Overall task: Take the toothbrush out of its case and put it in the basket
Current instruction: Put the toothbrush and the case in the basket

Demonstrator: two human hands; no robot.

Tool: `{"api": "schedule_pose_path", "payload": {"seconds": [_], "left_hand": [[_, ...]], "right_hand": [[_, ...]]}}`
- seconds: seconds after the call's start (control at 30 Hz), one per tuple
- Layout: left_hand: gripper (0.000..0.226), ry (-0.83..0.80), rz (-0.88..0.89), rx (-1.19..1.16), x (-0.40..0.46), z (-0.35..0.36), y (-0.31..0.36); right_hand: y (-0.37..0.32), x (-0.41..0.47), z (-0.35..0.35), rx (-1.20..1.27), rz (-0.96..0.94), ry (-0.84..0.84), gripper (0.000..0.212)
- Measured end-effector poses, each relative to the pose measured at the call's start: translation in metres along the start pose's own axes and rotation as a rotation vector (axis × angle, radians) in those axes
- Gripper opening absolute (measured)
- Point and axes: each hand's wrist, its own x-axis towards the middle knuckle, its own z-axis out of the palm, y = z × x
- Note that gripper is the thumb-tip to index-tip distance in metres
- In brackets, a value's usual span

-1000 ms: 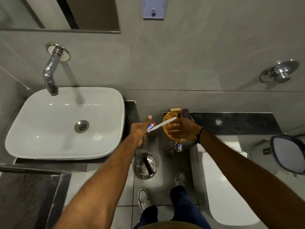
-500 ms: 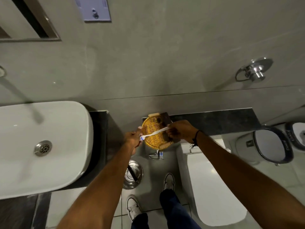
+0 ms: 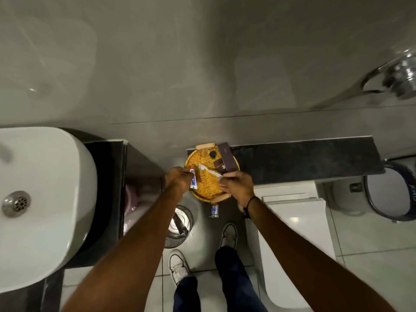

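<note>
A round woven basket (image 3: 206, 186) with wooden handles stands at the left end of a dark stone ledge (image 3: 304, 158). A white toothbrush (image 3: 209, 170) lies slanted over the basket, head up-left, its handle end pinched in my right hand (image 3: 237, 186) at the basket's right rim. My left hand (image 3: 179, 180) at the left rim holds a small white tube with a red cap (image 3: 193, 179). A dark brown case (image 3: 227, 159) leans on the basket's far right edge, next to a small dark round item (image 3: 212, 154).
A white washbasin (image 3: 42, 199) on a dark counter fills the left. A white toilet (image 3: 292, 233) stands right of my legs. A steel bin (image 3: 179, 226) sits on the floor below the basket. A chrome wall fitting (image 3: 400, 79) is at the upper right.
The view has swung right and closed in on the basket. Both hands lowered to the basket's rims, and the toothbrush now lies down across the weave, head farther in.
</note>
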Motion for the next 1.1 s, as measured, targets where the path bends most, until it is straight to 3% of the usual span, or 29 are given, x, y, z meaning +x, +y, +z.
{"api": "schedule_pose_path", "payload": {"seconds": [0.07, 0.17, 0.23, 0.43, 0.53, 0.67, 0.77, 0.93, 1.1], "left_hand": [[0.026, 0.031, 0.017, 0.052, 0.009, 0.003, 0.001], [0.018, 0.05, 0.019, 0.091, 0.017, 0.008, 0.002], [0.017, 0.041, 0.015, 0.097, 0.019, 0.013, 0.001], [0.013, 0.057, 0.021, 0.135, 0.017, 0.023, 0.0], [0.017, 0.063, 0.026, 0.168, 0.013, 0.027, 0.001], [0.018, 0.079, 0.015, 0.174, 0.011, 0.03, 0.0], [0.02, 0.084, 0.027, 0.18, 0.011, 0.031, -0.001], [0.012, 0.114, 0.027, 0.026, 0.013, 0.032, -0.004], [0.015, 0.144, 0.055, 0.13, 0.012, 0.037, -0.009]], "right_hand": [[0.009, 0.006, 0.006, -0.083, -0.036, 0.042, 0.016], [0.015, 0.011, 0.007, -0.498, -0.154, 0.074, 0.013], [0.015, 0.011, 0.008, -0.606, -0.197, 0.055, 0.021], [0.021, 0.024, 0.015, -0.395, -0.012, -0.011, 0.036], [0.024, 0.031, 0.017, -0.473, 0.0, -0.064, 0.036], [0.022, 0.031, 0.02, -0.553, -0.103, 0.024, 0.028], [0.018, 0.032, 0.023, -0.553, -0.087, -0.019, 0.023], [0.014, 0.034, 0.032, -0.623, -0.135, -0.062, 0.027], [0.013, 0.042, 0.04, -0.797, -0.143, -0.058, 0.041]]}}
